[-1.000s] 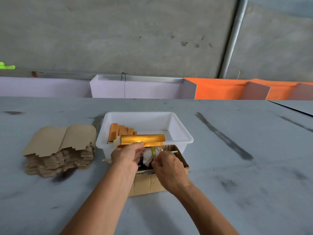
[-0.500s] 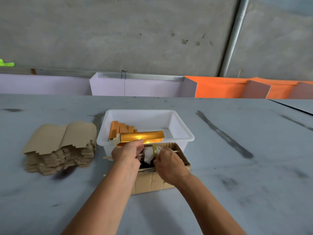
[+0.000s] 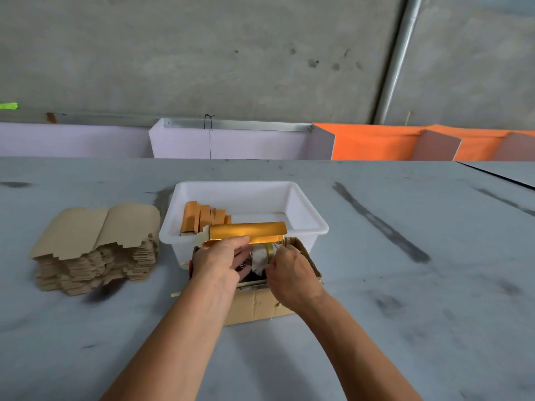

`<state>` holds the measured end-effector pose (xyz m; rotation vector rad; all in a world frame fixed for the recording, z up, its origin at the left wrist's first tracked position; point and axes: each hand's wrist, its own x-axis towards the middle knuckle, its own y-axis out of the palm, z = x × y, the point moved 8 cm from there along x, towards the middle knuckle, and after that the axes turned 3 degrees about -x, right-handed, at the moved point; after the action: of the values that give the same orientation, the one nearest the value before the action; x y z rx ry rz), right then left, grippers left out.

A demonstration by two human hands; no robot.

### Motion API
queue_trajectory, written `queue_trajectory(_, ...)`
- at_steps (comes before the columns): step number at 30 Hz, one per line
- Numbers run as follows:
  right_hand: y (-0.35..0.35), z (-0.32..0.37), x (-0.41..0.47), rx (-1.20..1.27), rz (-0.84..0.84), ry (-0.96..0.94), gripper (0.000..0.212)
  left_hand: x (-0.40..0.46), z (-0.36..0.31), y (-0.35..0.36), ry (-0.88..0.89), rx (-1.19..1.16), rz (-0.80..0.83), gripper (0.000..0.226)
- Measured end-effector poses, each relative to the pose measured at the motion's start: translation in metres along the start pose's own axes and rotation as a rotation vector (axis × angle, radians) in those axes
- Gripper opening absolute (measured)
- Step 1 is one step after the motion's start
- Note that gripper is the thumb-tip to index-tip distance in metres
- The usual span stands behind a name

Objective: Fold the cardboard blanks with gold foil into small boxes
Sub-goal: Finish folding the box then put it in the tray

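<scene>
**Head view: gold blank mid-fold above the cardboard box**

Head camera, the only view, showed little change over the last second: the long gold-foil cardboard blank point(image 3: 247, 233) had stayed at the near rim of the white plastic tub point(image 3: 308, 215), and both hands had kept working close together beneath it. That suggested the fold was still in progress, not finished, with the piece not yet a closed box.

The left hand point(image 3: 215, 260) reached forward with its fingers curled up against the blank's near lower edge, holding it with the foil face towards the camera. The right hand point(image 3: 291, 272) sat just beside it over the open brown corrugated box point(image 3: 260, 306), fingertips pinched at a small gold piece near the blank's lower edge; exactly what it gripped could not be told.

Finished orange-gold folded pieces point(image 3: 204, 217) stood in the tub's left corner. A tall stack of flat brown blanks point(image 3: 95, 247) lay well to the left on the grey table point(image 3: 405, 314), so much work remained.
</scene>
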<state>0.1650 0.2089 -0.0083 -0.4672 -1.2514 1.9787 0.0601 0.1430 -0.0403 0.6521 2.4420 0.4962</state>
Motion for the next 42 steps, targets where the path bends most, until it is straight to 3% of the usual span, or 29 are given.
queue_trajectory(5,-0.01,0.0,-0.003,-0.127,-0.118,-0.013,0.021,-0.033,-0.029,-0.02,0.229,0.016,0.015,0.019)
queue_trajectory(9,-0.015,0.0,-0.005,-0.192,-0.155,0.006,0.015,-0.051,-0.003,-0.036,0.164,-0.097,0.093,0.018)
queue_trajectory(12,-0.024,-0.006,-0.007,-0.049,-0.177,0.111,0.006,-0.055,0.014,-0.036,0.141,-0.171,0.148,0.026)
queue_trajectory(15,-0.028,-0.013,-0.006,0.038,-0.16,0.191,0.02,-0.057,0.02,-0.03,0.137,-0.248,0.183,0.033)
queue_trajectory(22,-0.018,-0.028,-0.013,0.432,-0.156,0.325,0.028,-0.055,0.024,-0.027,0.113,-0.328,0.161,0.027)
queue_trajectory(29,0.0,-0.034,-0.041,0.842,-0.142,0.392,0.023,-0.052,0.027,-0.031,0.114,-0.318,0.144,0.034)
queue_trajectory(42,0.035,-0.031,-0.074,1.257,-0.076,0.598,0.023,-0.05,0.026,-0.031,0.101,-0.272,0.119,0.021)
